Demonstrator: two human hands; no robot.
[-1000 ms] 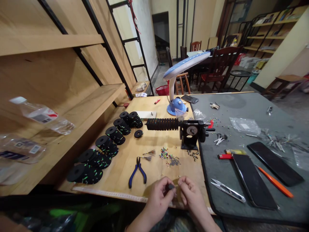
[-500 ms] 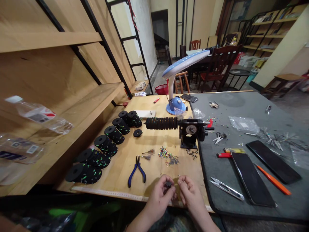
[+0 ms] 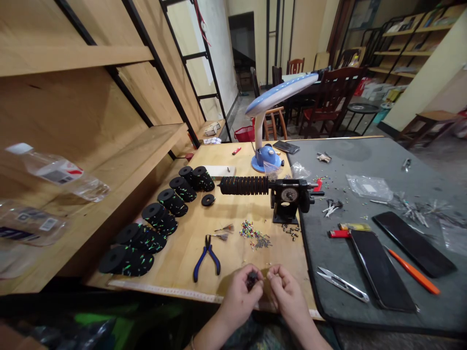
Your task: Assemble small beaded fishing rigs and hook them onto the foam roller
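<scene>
And here we are at the near edge of the wooden tabletop (image 3: 233, 211), the two hands close together but apart, and everything hinges on one small dark piece (image 3: 252, 277). The left hand (image 3: 239, 297) has it, thumb and curled fingers closing round it, with its top showing between them. Across the gap, the right hand (image 3: 289, 294) faces it at three o'clock, thumb and forefinger pressed tip to tip. Is something fine, a thread say, caught in that pinch? From here I cannot tell.

Now, the handling! My call: a light, steady hold on the left, firm enough to stop the piece turning, loose enough not to crush it. Let the right fingertips do the delicate work, and rest both wrists so neither trembles. Stay above the wood, too, because anything this small would be hard to find below the edge.

Round the clock from the hands: pliers (image 3: 206, 260) at ten, handles parted and nose pointing away; bright beads (image 3: 247, 229) at eleven, grey slivers (image 3: 263, 241) touching them at twelve; little metal bits (image 3: 292, 233) at one, just before the black winding machine (image 3: 288, 199). Snips (image 3: 343, 284) lie at three on the grey mat (image 3: 326, 253). It's a crowded patch, so small, level movements look wisest, with elbows kept clear of those beads.
</scene>
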